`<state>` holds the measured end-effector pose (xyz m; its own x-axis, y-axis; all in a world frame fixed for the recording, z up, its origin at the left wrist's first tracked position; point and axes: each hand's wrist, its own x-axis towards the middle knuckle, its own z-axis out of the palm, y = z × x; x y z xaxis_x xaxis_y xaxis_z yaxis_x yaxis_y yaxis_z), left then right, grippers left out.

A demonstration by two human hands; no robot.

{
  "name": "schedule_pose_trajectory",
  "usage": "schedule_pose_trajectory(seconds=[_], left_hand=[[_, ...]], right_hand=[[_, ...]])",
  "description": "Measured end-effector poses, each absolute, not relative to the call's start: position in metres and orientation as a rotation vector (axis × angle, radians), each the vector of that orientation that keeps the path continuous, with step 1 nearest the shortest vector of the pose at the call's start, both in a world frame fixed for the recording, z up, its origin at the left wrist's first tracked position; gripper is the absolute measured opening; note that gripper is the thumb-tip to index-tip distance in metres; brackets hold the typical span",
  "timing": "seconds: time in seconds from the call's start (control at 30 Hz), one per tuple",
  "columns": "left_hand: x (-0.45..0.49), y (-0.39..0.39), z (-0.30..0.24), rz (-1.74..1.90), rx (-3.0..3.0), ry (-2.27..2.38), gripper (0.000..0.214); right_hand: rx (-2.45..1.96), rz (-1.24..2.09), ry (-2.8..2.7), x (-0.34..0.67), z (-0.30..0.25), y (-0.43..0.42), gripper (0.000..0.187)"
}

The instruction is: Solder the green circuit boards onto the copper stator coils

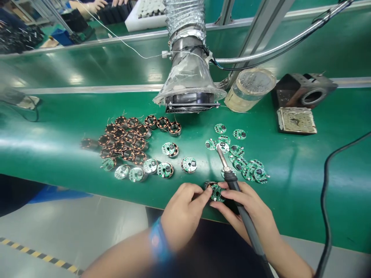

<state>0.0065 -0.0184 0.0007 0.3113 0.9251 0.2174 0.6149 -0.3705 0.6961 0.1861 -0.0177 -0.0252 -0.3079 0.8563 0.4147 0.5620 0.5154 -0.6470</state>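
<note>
My left hand (185, 216) is closed at the front edge of the bench, thumb and forefinger pinching a round green circuit board (216, 193) that lies over a copper-wound motor stator (209, 185). From the other side, fingertips of my right hand (255, 204) touch the same board. A soldering iron (242, 208) rests in that right hand, its metal tip pointing up and away toward the loose round boards (238, 150). My fingers cover part of the stator. Left of my hands stands one stator topped with a board (189, 165).
Several bare copper-wound stators (127, 135) cluster at left, with board-topped ones (150, 166) in front. A fume duct (188, 77) hangs over the back. Behind right are a round tub (251, 88), an iron stand (307, 90) and a sponge tray (297, 119). A black cable (326, 193) crosses the right.
</note>
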Motion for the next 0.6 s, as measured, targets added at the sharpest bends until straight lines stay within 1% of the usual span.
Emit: schedule_pose_trajectory(seconds=[0.13,0.23,0.3,0.4,0.6], left_hand=[[0.002,-0.017,0.0,0.859,1.866,1.295,0.027],[0.002,-0.016,-0.001,0.881,1.507,1.334,0.013],[0.004,-0.014,-0.002,0.864,1.372,1.325,0.006],[0.006,-0.01,-0.002,0.835,1.317,1.31,0.005],[0.007,-0.007,0.0,0.776,1.291,1.341,0.008]], right_hand=[[-1.188,0.469,-2.02,0.19,-0.023,-0.02,0.046],[-1.222,0.451,-2.001,0.197,-0.012,-0.025,0.037],[-1.222,0.504,-1.931,0.204,-0.004,-0.032,0.033],[-1.16,0.626,-1.839,0.217,0.004,-0.045,0.033],[-1.171,0.567,-1.902,0.227,0.006,-0.059,0.022]])
